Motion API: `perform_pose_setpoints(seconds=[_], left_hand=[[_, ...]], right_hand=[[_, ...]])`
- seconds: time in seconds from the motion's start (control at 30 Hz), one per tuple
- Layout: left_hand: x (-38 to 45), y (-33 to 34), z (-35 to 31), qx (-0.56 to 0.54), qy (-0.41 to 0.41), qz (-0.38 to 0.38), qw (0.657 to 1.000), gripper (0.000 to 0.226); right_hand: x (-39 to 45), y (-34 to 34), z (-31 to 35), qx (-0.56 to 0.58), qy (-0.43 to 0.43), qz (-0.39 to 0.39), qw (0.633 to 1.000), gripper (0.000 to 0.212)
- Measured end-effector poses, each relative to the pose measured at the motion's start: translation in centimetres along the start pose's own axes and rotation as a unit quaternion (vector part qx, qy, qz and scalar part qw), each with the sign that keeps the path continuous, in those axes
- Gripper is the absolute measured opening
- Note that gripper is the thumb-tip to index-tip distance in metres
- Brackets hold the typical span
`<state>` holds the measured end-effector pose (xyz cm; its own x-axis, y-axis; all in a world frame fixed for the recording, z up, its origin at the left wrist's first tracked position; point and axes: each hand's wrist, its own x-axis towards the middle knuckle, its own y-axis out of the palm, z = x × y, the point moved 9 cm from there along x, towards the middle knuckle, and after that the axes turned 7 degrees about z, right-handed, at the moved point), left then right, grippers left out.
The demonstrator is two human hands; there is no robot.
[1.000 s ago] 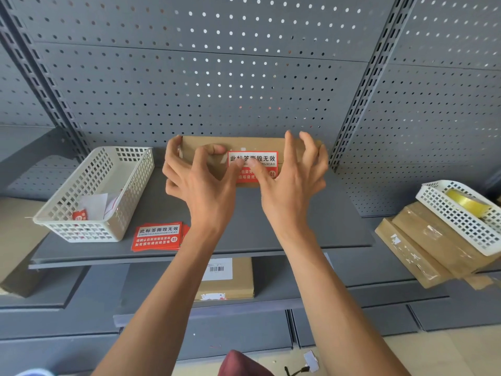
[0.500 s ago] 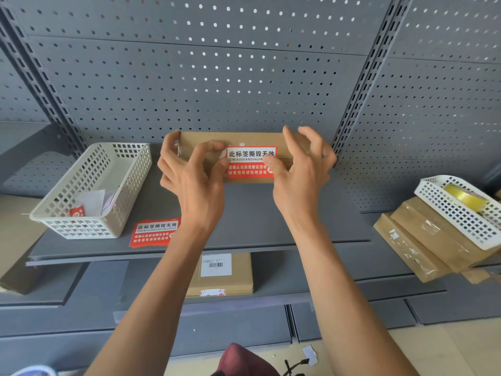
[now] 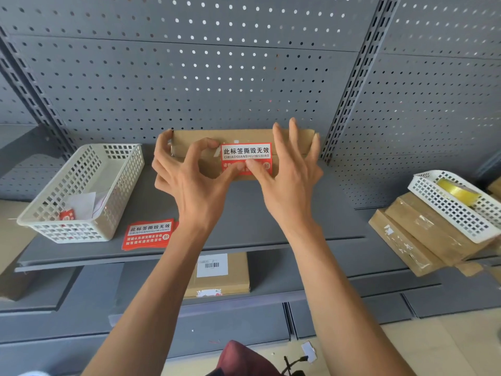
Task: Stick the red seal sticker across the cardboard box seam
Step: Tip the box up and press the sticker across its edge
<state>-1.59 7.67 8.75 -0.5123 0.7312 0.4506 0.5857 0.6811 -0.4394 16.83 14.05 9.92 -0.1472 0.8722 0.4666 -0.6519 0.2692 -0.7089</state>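
A flat cardboard box (image 3: 238, 137) lies at the back of the grey shelf against the pegboard. A red and white seal sticker (image 3: 246, 154) sits across its front seam, upper half on the top flap, lower half on the front face. My left hand (image 3: 189, 183) curls around the box's left end, its thumb pressing the sticker's lower left part. My right hand (image 3: 290, 175) rests fingers spread over the box's right side, thumb on the sticker's lower edge. Both thumbs hide part of the red lower text.
A stack of spare red stickers (image 3: 148, 234) lies near the shelf's front edge. A white basket (image 3: 81, 196) with paper scraps stands at left. At right, another white basket (image 3: 458, 204) with yellow tape rests on wrapped boxes (image 3: 414, 240). A labelled box (image 3: 217, 275) sits on the lower shelf.
My thumbs have slid along the sticker's lower half and now meet near its bottom middle. The fingers of both hands stay on the box ends. The box has not moved.
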Motion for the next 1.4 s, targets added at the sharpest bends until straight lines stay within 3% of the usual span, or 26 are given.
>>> perform_pose_setpoints(seconds=[0.67,0.87,1.4], left_hand=[[0.2,-0.4,0.1,0.005,0.031,0.037,0.999,0.042],[-0.1,0.0,0.0,0.019,0.014,0.024,0.999,0.056],[0.3,-0.1,0.2,-0.007,0.021,0.070,0.997,0.045]], right_hand=[[0.9,-0.1,-1.3,0.001,-0.034,0.018,0.999,0.050],[0.1,0.9,-0.6,-0.027,-0.023,0.028,0.999,0.084],[1.0,0.2,-1.9,0.048,-0.044,0.035,0.997,0.070]])
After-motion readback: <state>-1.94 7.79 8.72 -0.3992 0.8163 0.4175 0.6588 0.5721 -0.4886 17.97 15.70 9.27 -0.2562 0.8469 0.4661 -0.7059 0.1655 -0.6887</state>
